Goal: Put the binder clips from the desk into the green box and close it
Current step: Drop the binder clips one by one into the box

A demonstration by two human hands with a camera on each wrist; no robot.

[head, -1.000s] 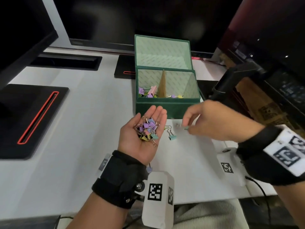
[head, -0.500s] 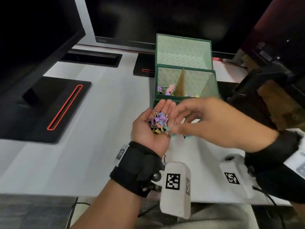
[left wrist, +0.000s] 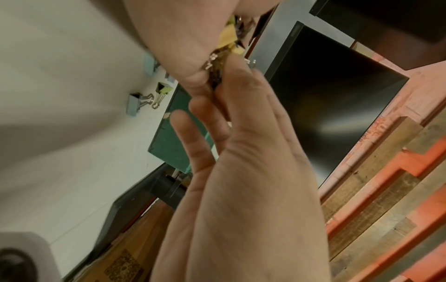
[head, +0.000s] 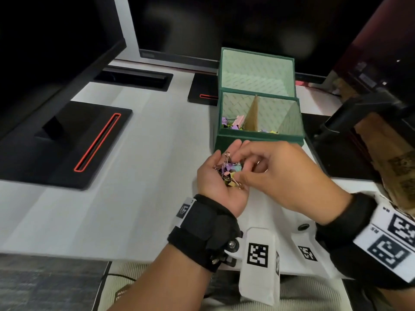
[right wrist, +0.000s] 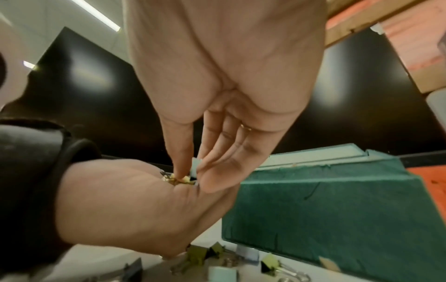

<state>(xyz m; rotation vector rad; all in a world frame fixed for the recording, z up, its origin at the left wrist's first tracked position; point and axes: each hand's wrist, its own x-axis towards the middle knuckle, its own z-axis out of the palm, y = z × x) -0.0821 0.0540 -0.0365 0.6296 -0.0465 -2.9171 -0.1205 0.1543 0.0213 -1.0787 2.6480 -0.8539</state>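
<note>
The green box (head: pixel 258 136) stands open on the white desk (head: pixel 139 176), its lid upright behind it and several coloured binder clips in its left compartment (head: pixel 232 123). In front of the box my left hand (head: pixel 213 182) lies palm up, fingers relaxed, carrying a pile of binder clips (head: pixel 228 172). My right hand (head: pixel 240 169) reaches down into that pile. In the right wrist view it pinches a pale blue clip (right wrist: pixel 196 167) between thumb and fingers. Several loose clips (right wrist: pixel 200 254) lie on the desk under the hands, next to the box front (right wrist: pixel 337 209).
A grey-blue clip (left wrist: pixel 136 105) and a yellow clip (left wrist: pixel 163 89) lie on the desk by the box. Black monitor bases with red lines (head: pixel 67 144) sit at the left and behind. A black arm (head: pixel 359 113) and a brown carton stand to the right.
My right hand rose from the desk with a clip and came over my left palm, its fingertips now in the pile. The left hand stayed cupped before the box.
</note>
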